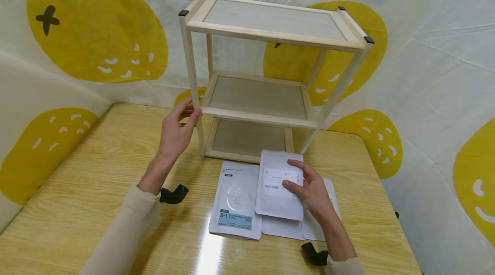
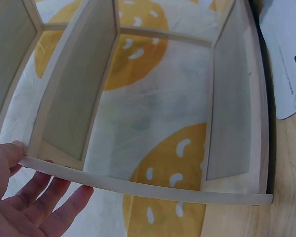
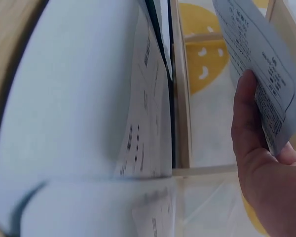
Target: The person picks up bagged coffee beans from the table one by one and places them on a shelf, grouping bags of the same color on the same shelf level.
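My left hand [image 1: 175, 134] pinches the left front post of a pale wooden three-tier shelf [image 1: 257, 116], at the height of the middle tier. Seen from the left wrist, the thumb and fingers lie on either side of that post [image 2: 138, 186]. In my right hand [image 1: 313, 193] is a white coffee pouch [image 1: 270, 204], gripped by its right edge and raised over other pouches. Printed text covers one face of this pouch [image 3: 261, 54] in the right wrist view. A flat coffee pouch [image 1: 236, 195] with a blue S-1 label lies left of it.
Two more white pouches, a middle one [image 1: 282, 227] and a right one [image 1: 331, 189], lie partly hidden under the held pouch and right arm. The wooden table [image 1: 77, 206] carries everything. Behind stands a white cloth [image 1: 425, 77] with yellow fruit prints.
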Tool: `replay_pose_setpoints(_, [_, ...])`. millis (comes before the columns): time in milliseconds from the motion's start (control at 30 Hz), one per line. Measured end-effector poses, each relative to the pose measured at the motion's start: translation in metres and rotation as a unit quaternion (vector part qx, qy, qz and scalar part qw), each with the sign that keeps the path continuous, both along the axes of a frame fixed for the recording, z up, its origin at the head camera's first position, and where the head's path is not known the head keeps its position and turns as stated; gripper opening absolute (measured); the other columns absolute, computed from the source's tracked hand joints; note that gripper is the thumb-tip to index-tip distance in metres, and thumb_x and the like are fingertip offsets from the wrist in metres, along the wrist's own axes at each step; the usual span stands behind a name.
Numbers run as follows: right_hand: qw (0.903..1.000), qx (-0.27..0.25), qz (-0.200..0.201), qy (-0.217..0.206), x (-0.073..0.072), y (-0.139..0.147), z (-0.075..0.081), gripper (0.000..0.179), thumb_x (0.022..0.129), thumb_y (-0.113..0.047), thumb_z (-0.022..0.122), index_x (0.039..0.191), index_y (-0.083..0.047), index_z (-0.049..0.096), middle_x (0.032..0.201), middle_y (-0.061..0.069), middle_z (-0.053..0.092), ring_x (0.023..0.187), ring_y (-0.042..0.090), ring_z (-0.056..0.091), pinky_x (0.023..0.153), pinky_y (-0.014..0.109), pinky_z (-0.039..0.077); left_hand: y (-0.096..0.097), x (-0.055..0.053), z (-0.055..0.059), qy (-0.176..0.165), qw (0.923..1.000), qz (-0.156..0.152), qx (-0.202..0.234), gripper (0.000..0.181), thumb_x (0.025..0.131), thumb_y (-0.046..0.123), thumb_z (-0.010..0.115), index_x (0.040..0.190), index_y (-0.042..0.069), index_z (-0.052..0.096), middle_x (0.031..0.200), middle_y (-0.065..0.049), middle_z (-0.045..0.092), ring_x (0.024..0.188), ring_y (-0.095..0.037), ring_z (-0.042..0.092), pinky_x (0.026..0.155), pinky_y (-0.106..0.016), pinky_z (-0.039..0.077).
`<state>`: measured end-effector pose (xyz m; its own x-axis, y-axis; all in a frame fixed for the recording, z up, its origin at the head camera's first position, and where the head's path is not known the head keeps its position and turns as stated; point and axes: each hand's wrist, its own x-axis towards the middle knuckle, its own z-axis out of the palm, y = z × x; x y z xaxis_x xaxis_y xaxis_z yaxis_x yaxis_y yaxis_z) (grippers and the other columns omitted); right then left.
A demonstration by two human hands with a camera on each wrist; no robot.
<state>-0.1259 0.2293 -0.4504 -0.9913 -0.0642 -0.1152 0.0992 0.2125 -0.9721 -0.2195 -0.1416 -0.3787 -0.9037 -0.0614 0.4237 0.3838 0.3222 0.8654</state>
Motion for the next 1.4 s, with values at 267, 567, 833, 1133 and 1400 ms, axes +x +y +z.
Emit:
replay_pose_setpoints(267, [0.9997,-0.017,0.017,0.004,-0.013,-0.011,-0.004,0.073,0.089,0.0,0.079,0.153,-0.014,0.048,0.149,0.017,0.055,0.12,0.018,0.061,0.094,0.016,0.055,0.001,0.0,-0.001,0.002,1.0,-0.001,0.005,0.041,0.106,0.025,0.063,0.146,0.016,0.061,0.119,-0.02,0.07,0.109,-0.029,0.069,0.073,-0.011,0.054])
replay_pose_setpoints(567, [0.9968,-0.074,0.032,0.002,-0.031,-0.024,-0.01,0.078,0.088,0.009,0.076,0.156,-0.012,0.044,0.154,0.017,0.051,0.131,0.02,0.057,0.098,0.018,0.054,0.001,-0.001,-0.004,0.004,0.9999,-0.004,0.009,0.041,0.106,0.025,0.062,0.146,0.016,0.061,0.119,-0.018,0.07,0.109,-0.027,0.069,0.073,-0.009,0.053])
replay_pose_setpoints(833, [0.9967,-0.075,0.03,0.006,-0.046,-0.035,-0.013,0.081,0.089,0.01,0.073,0.159,-0.013,0.039,0.158,0.013,0.047,0.142,0.028,0.05,0.099,0.015,0.052,0.001,-0.001,-0.004,-0.002,1.0,0.004,0.001,0.042,0.107,0.027,0.061,0.147,0.018,0.06,0.12,-0.018,0.071,0.107,-0.024,0.068,0.072,-0.011,0.053])
replay_pose_setpoints(1133, [0.9962,-0.086,0.006,0.009,-0.064,-0.048,-0.015,0.079,0.091,0.01,0.071,0.159,-0.013,0.04,0.156,0.015,0.052,0.132,0.024,0.056,0.093,0.017,0.054,0.001,-0.001,-0.002,-0.007,1.0,-0.001,0.004,0.043,0.107,0.029,0.061,0.149,0.02,0.059,0.12,-0.018,0.07,0.11,-0.027,0.068,0.074,-0.012,0.053])
replay_pose_setpoints(1400, [0.9932,-0.115,-0.013,0.012,-0.077,-0.062,-0.018,0.074,0.091,0.011,0.071,0.156,-0.011,0.045,0.157,0.015,0.047,0.127,0.021,0.054,0.092,0.016,0.053,0.001,0.0,-0.003,-0.008,0.9999,-0.001,0.007,0.042,0.107,0.029,0.061,0.148,0.022,0.06,0.12,-0.017,0.07,0.109,-0.025,0.068,0.074,-0.013,0.054])
